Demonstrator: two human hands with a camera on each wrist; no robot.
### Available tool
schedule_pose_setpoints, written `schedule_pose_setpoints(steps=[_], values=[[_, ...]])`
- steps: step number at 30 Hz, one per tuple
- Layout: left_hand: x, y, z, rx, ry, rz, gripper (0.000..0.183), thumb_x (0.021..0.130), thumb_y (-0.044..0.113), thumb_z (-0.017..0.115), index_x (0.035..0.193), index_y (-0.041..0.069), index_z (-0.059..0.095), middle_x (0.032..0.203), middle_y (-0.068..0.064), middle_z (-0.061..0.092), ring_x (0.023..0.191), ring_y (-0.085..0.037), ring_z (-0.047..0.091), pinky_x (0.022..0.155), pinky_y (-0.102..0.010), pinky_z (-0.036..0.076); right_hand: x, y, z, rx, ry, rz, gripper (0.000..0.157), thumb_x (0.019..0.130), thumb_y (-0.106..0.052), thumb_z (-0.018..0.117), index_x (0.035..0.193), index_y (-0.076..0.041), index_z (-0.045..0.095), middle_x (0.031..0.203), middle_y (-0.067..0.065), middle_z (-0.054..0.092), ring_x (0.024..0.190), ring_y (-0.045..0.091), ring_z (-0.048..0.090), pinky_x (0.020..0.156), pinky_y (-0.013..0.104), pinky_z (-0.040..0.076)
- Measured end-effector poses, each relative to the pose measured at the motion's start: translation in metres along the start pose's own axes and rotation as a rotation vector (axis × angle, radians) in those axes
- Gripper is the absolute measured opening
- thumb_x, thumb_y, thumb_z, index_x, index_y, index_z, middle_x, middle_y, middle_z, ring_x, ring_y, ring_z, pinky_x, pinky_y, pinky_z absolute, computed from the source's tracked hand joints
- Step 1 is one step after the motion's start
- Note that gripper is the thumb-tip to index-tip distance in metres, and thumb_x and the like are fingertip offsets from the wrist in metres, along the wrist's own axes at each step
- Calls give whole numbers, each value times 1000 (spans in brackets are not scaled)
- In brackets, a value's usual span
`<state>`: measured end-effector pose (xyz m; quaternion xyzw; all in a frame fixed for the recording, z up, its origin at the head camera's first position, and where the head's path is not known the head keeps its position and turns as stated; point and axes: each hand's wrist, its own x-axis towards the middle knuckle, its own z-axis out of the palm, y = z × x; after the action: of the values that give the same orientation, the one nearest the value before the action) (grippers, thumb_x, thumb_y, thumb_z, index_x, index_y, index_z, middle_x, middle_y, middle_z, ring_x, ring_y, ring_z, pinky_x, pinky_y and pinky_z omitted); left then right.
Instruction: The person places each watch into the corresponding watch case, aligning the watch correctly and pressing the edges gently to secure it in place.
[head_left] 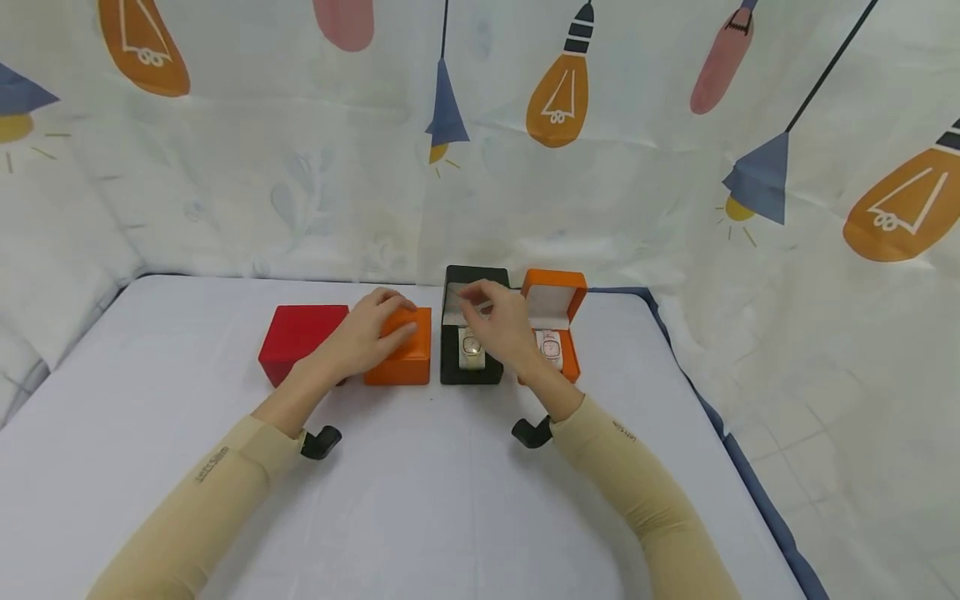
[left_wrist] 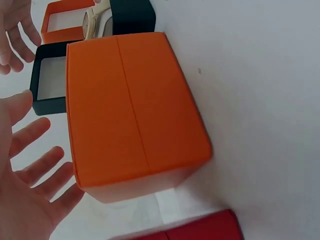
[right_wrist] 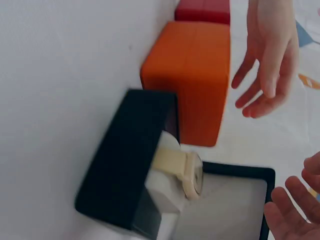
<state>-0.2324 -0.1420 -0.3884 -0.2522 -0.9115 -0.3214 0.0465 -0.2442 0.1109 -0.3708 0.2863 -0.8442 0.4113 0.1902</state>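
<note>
Over the closed orange box (head_left: 399, 370), my left hand (head_left: 367, 333) hovers with spread, relaxed fingers; the left wrist view has those fingers beside the box's far edge. My right hand (head_left: 501, 323) is above the open dark green box (head_left: 450, 360), near its raised lid, its fingers loosely bent and holding nothing. Inside the green box a cream-strapped watch (right_wrist: 187, 172) sits on a white cushion (right_wrist: 165, 190). To the right, an open orange box (head_left: 572, 358) holds a white watch (head_left: 551, 345), partly hidden by my right forearm.
A closed red box (head_left: 300, 329) stands left of the closed orange one, partly behind my left wrist. The boxes form a row toward the back of the white-covered table (head_left: 420, 500). Behind them hangs a pale curtain (head_left: 360, 192) printed with lamps and bulbs.
</note>
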Motion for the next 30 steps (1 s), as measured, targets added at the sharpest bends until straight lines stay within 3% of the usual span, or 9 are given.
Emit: schedule_pose_setpoints(steps=[7,14,21,26,30], values=[[20,8,5,-39,13,6,39,103,28,63,135,5,58,145,-16,47,132,-35,45,111,-55,41,15,10,-16,-35,72,39,15,97,-6,69,109,2,72,109,14,69,96,27,63,80,40,56],[32,12,12,-43,31,-19,47,102,27,64,143,6,52,149,-17,43,134,-36,45,110,-56,42,22,21,-20,-101,66,122,24,97,-11,70,118,1,69,118,17,63,96,31,58,81,39,51],[47,16,11,-89,35,-56,55,103,29,63,150,6,46,153,-18,39,134,-37,44,112,-56,40,27,26,-21,-134,66,165,29,98,-13,68,123,2,66,120,18,60,105,32,53,89,42,48],[54,17,10,-154,28,-78,58,104,31,61,153,5,42,152,-19,40,132,-38,46,108,-54,45,33,27,-22,-186,37,195,33,100,-16,67,128,0,64,127,20,58,117,35,49,97,47,45],[60,18,10,-197,23,-106,60,105,34,58,156,8,38,155,-18,37,135,-39,44,108,-54,45,38,29,-22,-219,-48,253,36,103,-21,64,134,-3,61,140,19,52,129,34,46,106,46,44]])
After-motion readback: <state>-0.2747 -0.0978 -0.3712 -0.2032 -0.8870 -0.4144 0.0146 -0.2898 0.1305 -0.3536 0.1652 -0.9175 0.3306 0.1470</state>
